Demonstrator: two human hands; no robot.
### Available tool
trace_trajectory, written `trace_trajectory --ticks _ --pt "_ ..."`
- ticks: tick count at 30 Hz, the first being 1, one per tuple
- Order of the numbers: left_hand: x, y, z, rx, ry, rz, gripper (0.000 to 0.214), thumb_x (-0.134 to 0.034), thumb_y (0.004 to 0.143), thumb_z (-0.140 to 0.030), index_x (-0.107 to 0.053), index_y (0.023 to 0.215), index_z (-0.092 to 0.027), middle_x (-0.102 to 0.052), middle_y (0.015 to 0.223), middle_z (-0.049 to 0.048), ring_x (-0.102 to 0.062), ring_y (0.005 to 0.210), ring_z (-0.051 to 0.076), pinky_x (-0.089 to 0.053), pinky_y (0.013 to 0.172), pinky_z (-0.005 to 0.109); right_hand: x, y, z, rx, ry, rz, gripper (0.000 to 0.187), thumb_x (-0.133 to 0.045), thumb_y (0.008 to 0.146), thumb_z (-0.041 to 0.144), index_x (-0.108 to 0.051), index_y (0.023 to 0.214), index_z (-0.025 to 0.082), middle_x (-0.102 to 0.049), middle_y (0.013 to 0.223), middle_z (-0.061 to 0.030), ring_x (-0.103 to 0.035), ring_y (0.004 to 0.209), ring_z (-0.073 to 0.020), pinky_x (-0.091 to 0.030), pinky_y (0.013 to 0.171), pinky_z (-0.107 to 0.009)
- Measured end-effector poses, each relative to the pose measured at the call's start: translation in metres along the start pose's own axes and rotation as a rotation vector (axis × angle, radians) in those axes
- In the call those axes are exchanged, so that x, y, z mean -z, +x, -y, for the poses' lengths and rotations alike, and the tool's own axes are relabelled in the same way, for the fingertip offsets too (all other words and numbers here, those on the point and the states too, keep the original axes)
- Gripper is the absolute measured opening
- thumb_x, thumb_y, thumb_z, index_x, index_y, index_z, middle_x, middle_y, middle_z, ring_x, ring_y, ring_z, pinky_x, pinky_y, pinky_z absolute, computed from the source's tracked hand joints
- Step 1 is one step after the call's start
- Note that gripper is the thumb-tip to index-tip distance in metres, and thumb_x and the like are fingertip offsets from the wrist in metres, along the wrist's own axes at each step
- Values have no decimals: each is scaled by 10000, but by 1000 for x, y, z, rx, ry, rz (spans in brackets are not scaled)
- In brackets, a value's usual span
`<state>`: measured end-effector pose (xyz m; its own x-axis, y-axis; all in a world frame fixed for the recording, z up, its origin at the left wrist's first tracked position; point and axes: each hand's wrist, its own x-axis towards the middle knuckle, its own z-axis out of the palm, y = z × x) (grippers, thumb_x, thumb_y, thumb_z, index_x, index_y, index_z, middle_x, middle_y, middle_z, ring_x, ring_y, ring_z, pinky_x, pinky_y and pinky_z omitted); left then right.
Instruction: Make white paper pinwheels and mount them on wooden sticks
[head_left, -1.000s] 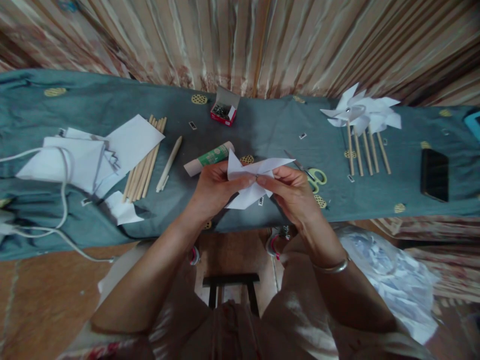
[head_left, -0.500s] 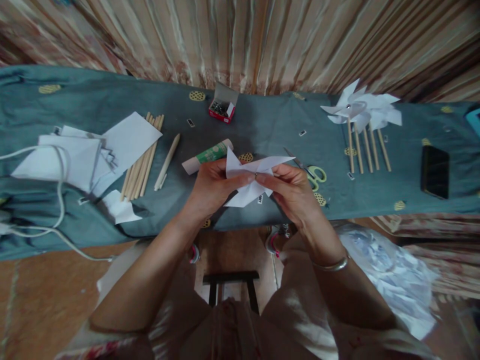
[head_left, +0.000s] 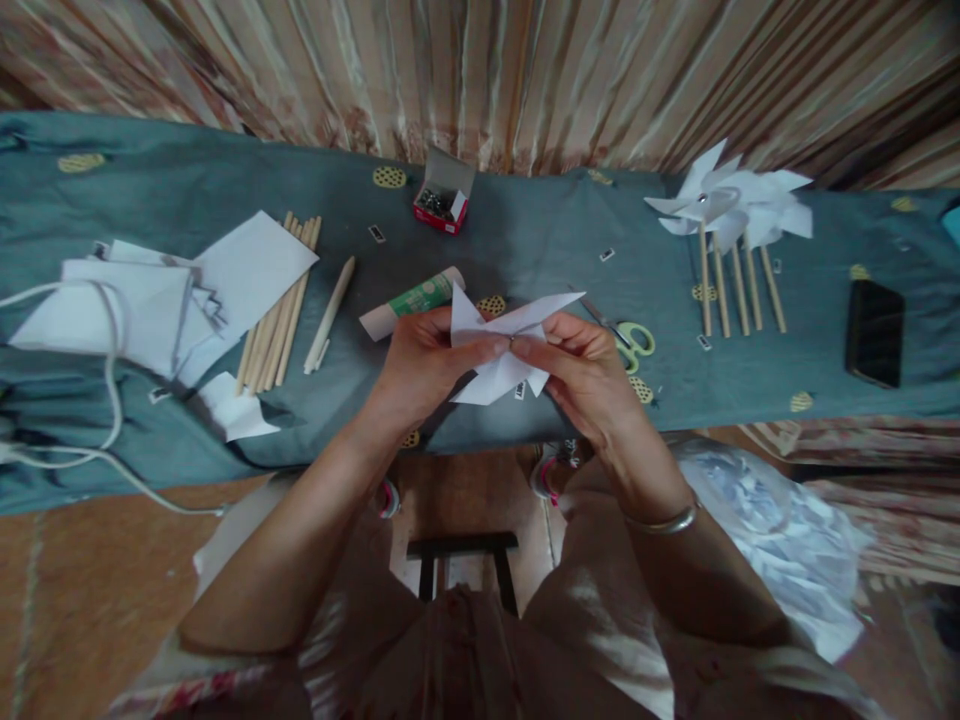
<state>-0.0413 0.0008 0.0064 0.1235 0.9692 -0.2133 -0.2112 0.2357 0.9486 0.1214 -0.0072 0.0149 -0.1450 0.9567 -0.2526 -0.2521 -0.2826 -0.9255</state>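
Note:
A white paper pinwheel head point(head_left: 501, 345) hangs just above the near edge of the grey-blue cloth. My left hand point(head_left: 420, 368) pinches it from the left, fingers closed on the paper. My right hand point(head_left: 589, 375) pinches its centre from the right, where a small metal pin head shows between my fingertips. A glue stick point(head_left: 412, 302) lies just behind my left hand. Green-handled scissors point(head_left: 626, 340) lie beside my right hand.
Wooden sticks point(head_left: 279, 312) and white paper sheets point(head_left: 150, 305) lie at the left, with a white cable point(head_left: 105, 400). A red pin box point(head_left: 441, 205) stands at the back. Finished pinwheels point(head_left: 731, 215) on sticks and a black phone point(head_left: 874, 332) lie at the right.
Both hands and the paper pinwheel head have shifted slightly up the picture as the view moved down. The grip on the paper looks the same.

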Motion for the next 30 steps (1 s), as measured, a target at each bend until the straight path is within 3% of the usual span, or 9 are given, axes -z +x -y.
trace_trajectory --ticks 8,16,30 --pt "0 -1 0 3 17 -6 251 -884 620 -340 -733 717 -164 -696 676 13 -617 613 148 -473 540 257 -1 0 1 -7 -11 -10 251 -904 588 380 -716 700 257 -770 782 42 -667 682 -133 -582 711 -298" --pt "0 -1 1 -4 6 8 260 -882 626 -349 -745 741 -160 -692 680 13 -609 604 140 -459 540 257 3 -1 -1 8 -21 42 162 -851 696 300 -749 816 262 -777 859 25 -711 807 -159 -577 808 -341" --pt "0 -1 3 -3 24 0 223 -865 643 -327 -738 727 -164 -679 660 6 -590 582 134 -437 532 259 3 -1 -2 11 -3 30 199 -873 662 323 -755 807 255 -782 840 24 -710 770 -150 -577 782 -322"
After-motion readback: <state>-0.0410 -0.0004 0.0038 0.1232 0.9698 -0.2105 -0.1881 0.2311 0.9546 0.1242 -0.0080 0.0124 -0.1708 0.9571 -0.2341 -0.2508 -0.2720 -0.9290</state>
